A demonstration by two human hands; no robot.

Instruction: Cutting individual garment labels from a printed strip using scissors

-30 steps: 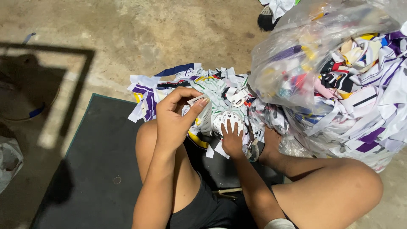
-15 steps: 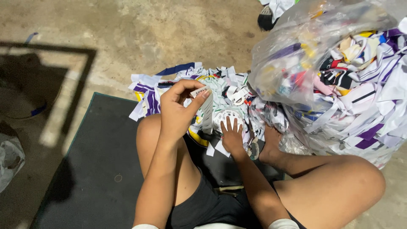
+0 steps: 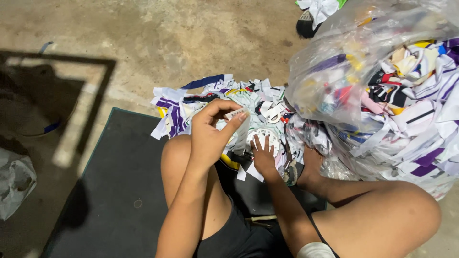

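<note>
My left hand (image 3: 213, 136) is raised above my left knee and pinches a small white paper scrap (image 3: 235, 114) between thumb and fingers. My right hand (image 3: 263, 155) lies flat with fingers spread on a round white printed piece (image 3: 264, 136) atop a heap of cut white, purple and yellow scraps (image 3: 215, 100) on the floor between my legs.
A big clear plastic bag (image 3: 382, 86) stuffed with more printed scraps stands at the right. I sit on a dark mat (image 3: 114, 191) on a concrete floor. A crumpled plastic bag (image 3: 14, 184) lies at the far left. A dark shoe (image 3: 306, 26) sits at the top.
My left hand has lifted slightly with the white scrap and shifted a little right. My right hand stays pressed on the round piece.
</note>
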